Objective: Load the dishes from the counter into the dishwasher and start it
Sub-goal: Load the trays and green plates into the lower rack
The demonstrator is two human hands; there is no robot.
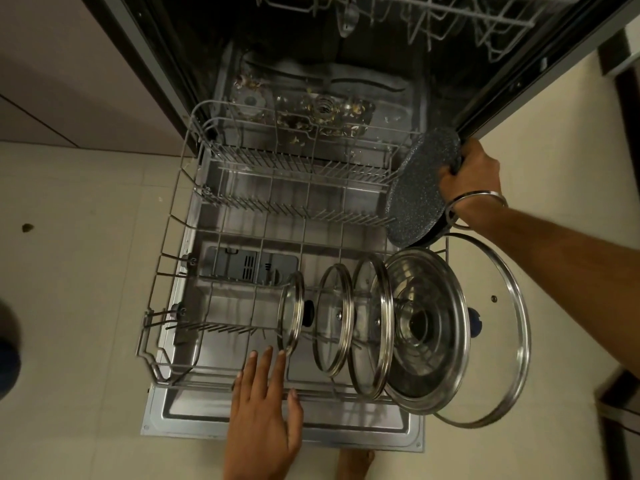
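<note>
The dishwasher's lower rack (180, 258) is pulled out over the open door (194, 424). My right hand (471, 174) grips the rim of a speckled grey pan (415, 192), held on edge at the rack's right side. Three glass lids (334, 320) stand upright in the front tines, beside a steel lid (433, 327). A large glass lid (502, 327) leans outside the rack's right edge. My left hand (266, 407) hovers open at the rack's front, its fingertips near the leftmost lid (292, 311).
The upper rack (450, 15) shows at the top. Food scraps lie on the tub floor (322, 112). Cabinet fronts (69, 81) stand to the left. Pale floor tiles (86, 306) surround the door, and a bare foot (353, 462) shows below it.
</note>
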